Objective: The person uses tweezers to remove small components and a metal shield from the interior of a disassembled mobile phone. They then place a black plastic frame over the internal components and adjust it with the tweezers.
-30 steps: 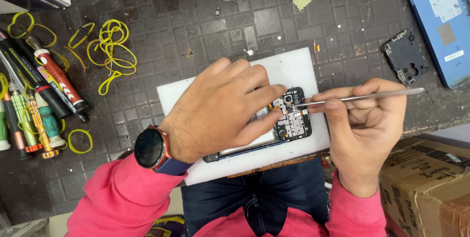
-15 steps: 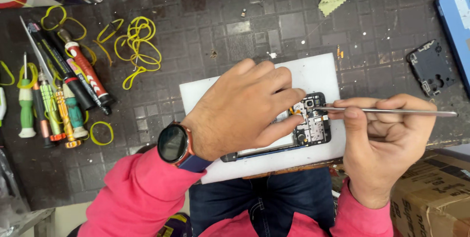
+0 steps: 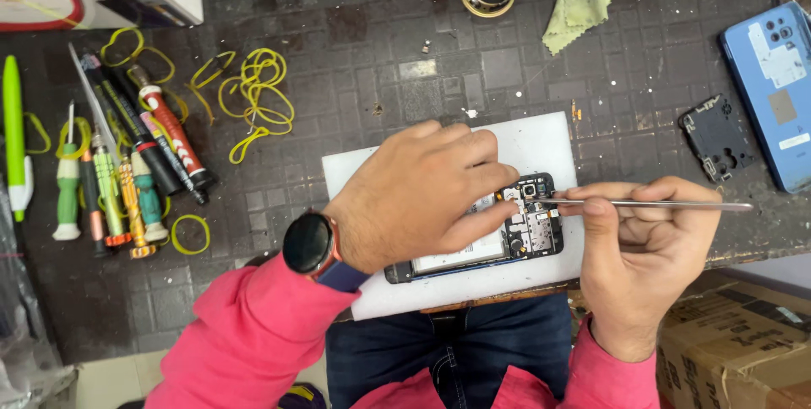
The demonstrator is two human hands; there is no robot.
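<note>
Left hand [image 3: 422,193] flat on opened phone [image 3: 507,236], right hand [image 3: 642,248] pinching tweezers [image 3: 650,204]

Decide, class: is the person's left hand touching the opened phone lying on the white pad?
Touching. The head view shows the left hand pressed flat over the opened phone, its fingertips lying on the exposed circuit board, no gap between them.

Phone-repair workshop. Indicators: dark gridded work mat on the counter [image 3: 405,62]; precision screwdrivers [image 3: 110,189] at frame left; opened phone [image 3: 507,236] on a white pad [image 3: 549,143]; detached blue back cover [image 3: 773,88] at upper right.
</note>
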